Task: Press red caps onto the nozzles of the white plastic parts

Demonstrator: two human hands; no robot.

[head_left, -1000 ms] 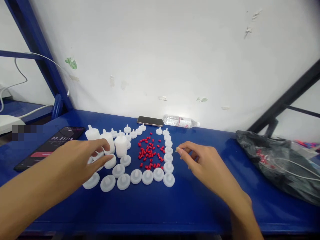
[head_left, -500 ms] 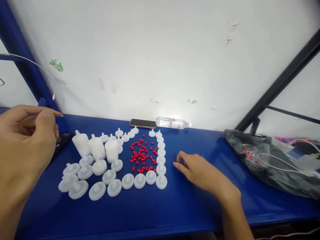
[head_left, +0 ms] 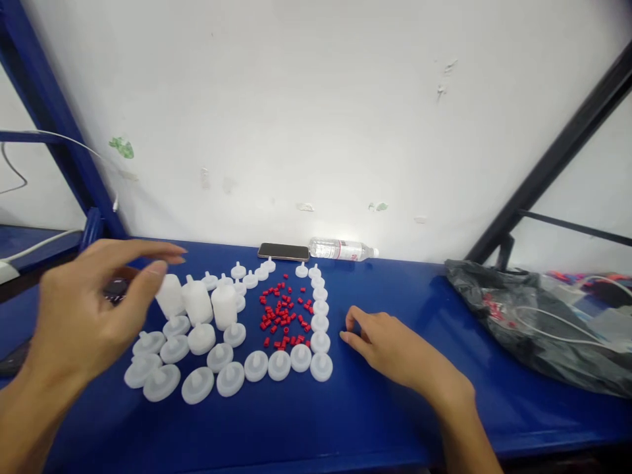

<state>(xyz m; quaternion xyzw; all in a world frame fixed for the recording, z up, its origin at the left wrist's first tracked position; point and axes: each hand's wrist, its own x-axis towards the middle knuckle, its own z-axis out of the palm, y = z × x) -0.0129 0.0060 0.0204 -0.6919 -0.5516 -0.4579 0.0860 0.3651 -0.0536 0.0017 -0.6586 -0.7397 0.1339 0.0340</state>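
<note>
My left hand (head_left: 101, 303) hovers at the left, thumb and forefinger apart with nothing between them. Close to its fingertips stand several white plastic bottles (head_left: 197, 301) with narrow tips. White disc-shaped caps with a central spout (head_left: 198, 384) lie around them and run in rows along the front and the right. Small red tube-like pieces (head_left: 279, 315) are scattered inside these rows. My right hand (head_left: 385, 342) rests on the table right of the cap row, its fingers curled and the thumb apart from the forefinger. I see nothing in it.
A phone (head_left: 284, 252) and a clear water bottle (head_left: 340, 249) lie against the wall. On the right is a dark plastic bag (head_left: 533, 342) with red pieces. A black object (head_left: 14, 359) lies partly behind my left wrist. Blue frame posts rise at the left.
My left hand has moved right, toward the white bottles, and its thumb and forefinger have spread. The right hand stays nearly where it was. The view has shifted slightly.
</note>
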